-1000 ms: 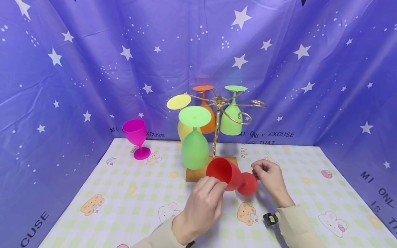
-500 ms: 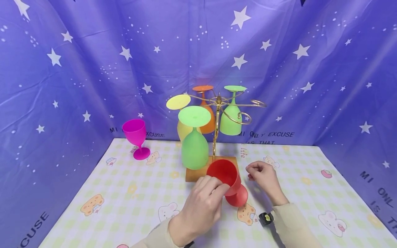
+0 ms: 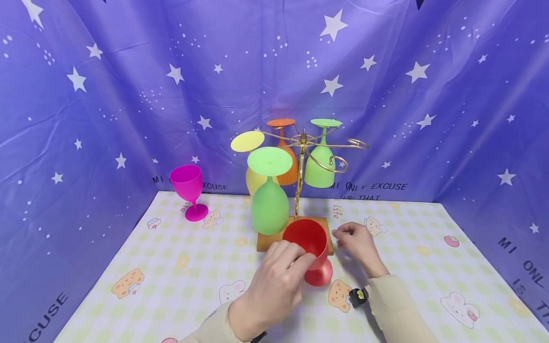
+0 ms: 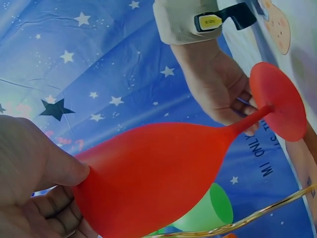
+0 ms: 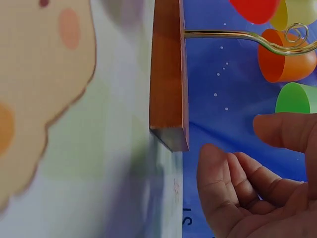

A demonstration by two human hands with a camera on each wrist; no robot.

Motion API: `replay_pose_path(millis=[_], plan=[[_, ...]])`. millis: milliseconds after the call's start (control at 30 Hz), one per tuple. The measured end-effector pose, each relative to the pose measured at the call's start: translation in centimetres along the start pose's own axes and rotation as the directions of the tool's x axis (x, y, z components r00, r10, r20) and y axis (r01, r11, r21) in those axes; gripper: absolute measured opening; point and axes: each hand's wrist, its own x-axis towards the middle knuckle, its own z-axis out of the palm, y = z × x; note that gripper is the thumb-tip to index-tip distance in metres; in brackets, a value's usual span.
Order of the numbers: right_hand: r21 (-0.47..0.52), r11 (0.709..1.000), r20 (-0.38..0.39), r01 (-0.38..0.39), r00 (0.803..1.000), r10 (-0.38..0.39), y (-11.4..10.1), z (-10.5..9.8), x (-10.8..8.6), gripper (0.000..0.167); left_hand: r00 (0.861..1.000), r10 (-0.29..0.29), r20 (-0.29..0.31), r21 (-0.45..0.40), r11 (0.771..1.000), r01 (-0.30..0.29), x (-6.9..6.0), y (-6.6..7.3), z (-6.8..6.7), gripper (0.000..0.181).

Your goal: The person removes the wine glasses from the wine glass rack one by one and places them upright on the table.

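My left hand [image 3: 272,288] pinches a red plastic goblet [image 3: 302,232] by its rim, thumb outside the bowl. The goblet is tilted, mouth up toward the stand, with its foot [image 3: 319,273] low and to the right. In the left wrist view its bowl [image 4: 158,173] and stem show in full. My right hand [image 3: 358,244] is beside the right edge of the stand's wooden base [image 3: 267,242], holding nothing; the right wrist view shows thumb and fingers [image 5: 215,183] apart and loosely bent. Behind the red goblet stands a gold wire goblet rack [image 3: 299,186].
Upside-down goblets hang on the rack: a near green one [image 3: 269,205], a yellow one [image 3: 253,178], an orange one [image 3: 283,143] and a far green one [image 3: 320,164]. Two wire loops [image 3: 339,164] at right carry nothing. A magenta goblet [image 3: 188,183] stands upright on the checked tablecloth [image 3: 171,281].
My right hand has left the red goblet's foot and moved left toward the wooden base. The goblet's foot has swung down and left while my left hand keeps its pinch on the rim.
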Motion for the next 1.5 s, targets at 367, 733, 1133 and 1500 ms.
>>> replay_pose_path(millis=[367, 733, 1133, 1500], plan=[[0.006, 0.999, 0.025, -0.053, 0.998, 0.053, -0.1, 1.3, 0.3, 0.026, 1.000, -0.018, 0.024, 0.020, 1.000, 0.017, 0.4, 0.1, -1.0, 0.027], [-0.030, 0.994, 0.102, -0.101, 0.989, 0.104, 0.5, 1.5, 0.5, 0.028, 0.999, -0.015, 0.033, 0.018, 1.000, 0.014, 0.0, -0.7, -1.7, 0.028], [-0.057, 0.992, 0.103, -0.114, 0.988, 0.119, 0.4, 2.0, 0.9, 0.027, 0.998, 0.025, 0.056, -0.013, 1.000, -0.024, -0.7, -1.7, -3.5, 0.028], [-0.055, 0.991, 0.112, -0.119, 0.986, 0.124, 0.8, 2.0, 1.0, 0.027, 0.996, 0.018, 0.086, 0.008, 1.000, -0.018, -1.6, -2.4, -4.6, 0.026]])
